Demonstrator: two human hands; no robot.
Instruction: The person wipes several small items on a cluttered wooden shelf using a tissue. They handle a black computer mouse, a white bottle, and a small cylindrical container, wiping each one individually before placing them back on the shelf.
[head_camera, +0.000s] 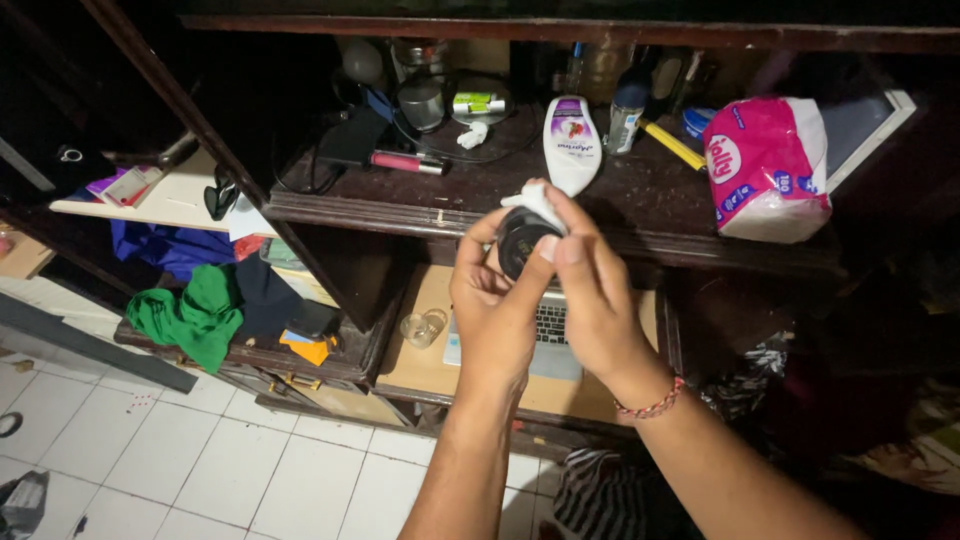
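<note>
Left hand grips a small round black jar; right hand presses a white tissue onto its rim, wiping underway, not finished.

A white lotion bottle lies on the dark wooden shelf at upper centre, a pink tissue pack to its right, a pink lipstick tube to its left. Lower down, a laptop and a small glass rest on a board; green cloth hangs at left above white floor tiles
</note>
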